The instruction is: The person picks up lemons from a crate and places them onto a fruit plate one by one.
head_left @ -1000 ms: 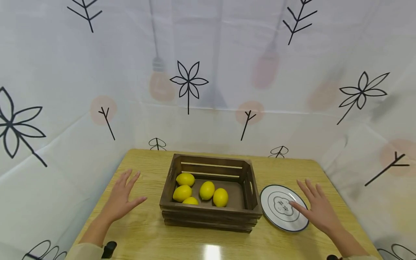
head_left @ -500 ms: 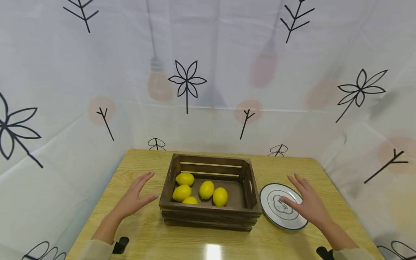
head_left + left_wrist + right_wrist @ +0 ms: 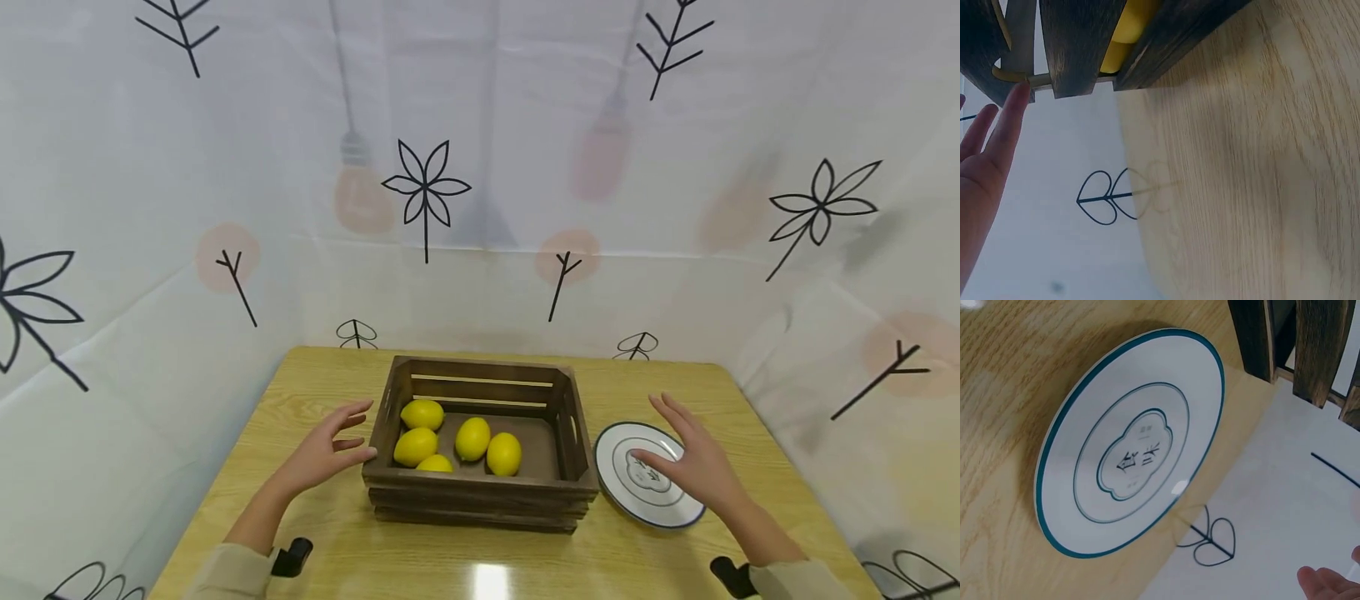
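Observation:
A dark wooden slatted crate [image 3: 480, 504] stands mid-table with several yellow lemons [image 3: 472, 439] in its left half. My left hand [image 3: 322, 454] is at the crate's left end, fingers loosely extended, thumb tip right by the rim. In the left wrist view a fingertip [image 3: 1019, 94] overlaps the crate's end slats near the handle slot. My right hand [image 3: 697, 462] hovers over a white plate [image 3: 660, 510] with a blue-green rim, thumb and fingers spread, holding nothing. The right wrist view shows the whole plate [image 3: 1132, 444] flat on the table, printed characters at its centre.
The light wood table [image 3: 330, 550] has rounded far corners. White cloth [image 3: 480, 292] printed with line-drawn leaves and flowers hangs behind it and on both sides. The plate lies close to the crate's right end. Black straps [image 3: 292, 557] sit at both wrists.
My left hand has moved right to the crate's left end. The right hand has moved left over the plate, toward the crate. Crate, lemons and plate stay in place.

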Tool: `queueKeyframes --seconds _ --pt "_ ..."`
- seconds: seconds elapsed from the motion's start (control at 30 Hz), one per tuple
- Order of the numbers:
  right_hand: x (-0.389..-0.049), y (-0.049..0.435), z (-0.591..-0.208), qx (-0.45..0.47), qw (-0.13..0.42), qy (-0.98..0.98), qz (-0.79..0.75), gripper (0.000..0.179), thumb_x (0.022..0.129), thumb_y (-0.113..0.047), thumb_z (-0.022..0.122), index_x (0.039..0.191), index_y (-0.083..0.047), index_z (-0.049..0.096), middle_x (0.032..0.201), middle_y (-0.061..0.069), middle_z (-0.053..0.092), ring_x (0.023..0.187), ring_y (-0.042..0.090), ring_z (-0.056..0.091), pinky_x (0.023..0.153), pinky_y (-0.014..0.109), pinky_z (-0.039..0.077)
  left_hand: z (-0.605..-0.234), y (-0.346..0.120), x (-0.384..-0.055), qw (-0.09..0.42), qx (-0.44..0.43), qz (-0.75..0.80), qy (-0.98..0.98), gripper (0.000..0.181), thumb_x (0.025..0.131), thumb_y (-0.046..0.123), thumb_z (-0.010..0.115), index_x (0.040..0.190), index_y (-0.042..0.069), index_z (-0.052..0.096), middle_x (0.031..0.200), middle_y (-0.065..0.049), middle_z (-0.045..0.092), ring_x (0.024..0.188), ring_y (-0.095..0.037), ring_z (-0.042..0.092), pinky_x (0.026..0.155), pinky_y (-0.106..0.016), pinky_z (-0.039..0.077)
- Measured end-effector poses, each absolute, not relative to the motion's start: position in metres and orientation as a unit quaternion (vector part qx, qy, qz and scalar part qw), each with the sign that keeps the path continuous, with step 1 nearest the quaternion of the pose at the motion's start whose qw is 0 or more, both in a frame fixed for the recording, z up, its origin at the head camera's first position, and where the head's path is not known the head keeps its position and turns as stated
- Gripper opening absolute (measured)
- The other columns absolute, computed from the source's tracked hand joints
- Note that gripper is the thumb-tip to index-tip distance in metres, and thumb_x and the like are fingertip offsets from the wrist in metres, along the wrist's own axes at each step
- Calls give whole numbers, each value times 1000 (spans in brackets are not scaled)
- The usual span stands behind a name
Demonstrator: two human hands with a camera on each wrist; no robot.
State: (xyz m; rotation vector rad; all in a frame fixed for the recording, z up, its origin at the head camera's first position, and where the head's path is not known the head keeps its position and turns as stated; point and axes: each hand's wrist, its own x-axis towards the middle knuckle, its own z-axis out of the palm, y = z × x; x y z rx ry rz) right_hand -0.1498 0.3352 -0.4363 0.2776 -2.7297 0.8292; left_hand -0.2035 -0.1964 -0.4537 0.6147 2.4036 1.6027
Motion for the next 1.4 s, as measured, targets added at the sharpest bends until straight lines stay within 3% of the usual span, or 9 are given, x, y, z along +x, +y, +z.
queueKeyframes --seconds 0.17,0.6,0.83,1.4 --pt "-151 333 -437 102 140 -937 304 88 76 -32 77 146 -12 29 149 16 23 129 48 24 86 69 26 -457 -194 -205 106 204 549 803 66 86 26 67 143 15 35 143 -17 32 122 -41 41 86 -35 48" --pt "-161 326 -433 138 147 -925 321 83 73 -29 80 142 -9 38 145 18 32 127 46 28 88 66 28 -461 -191 -204 120 182 574 789 59 87 25 66 140 18 40 141 -11 37 120 -35 42 87 -41 46" --pt "-166 320 -432 154 156 -918 330 80 74 -26 79 141 -8 39 142 20 35 110 45 49 82 59 41 -462 -192 -203 120 178 582 785 59 87 24 66 140 17 40 141 -11 37 120 -35 43 87 -40 46" --pt "-179 305 -418 205 165 -902 342 81 72 -16 81 141 -12 39 141 18 36 111 44 48 85 57 41 -460 -191 -201 118 182 586 781 61 87 23 67 141 16 39 141 -11 37 120 -34 43 87 -39 46"
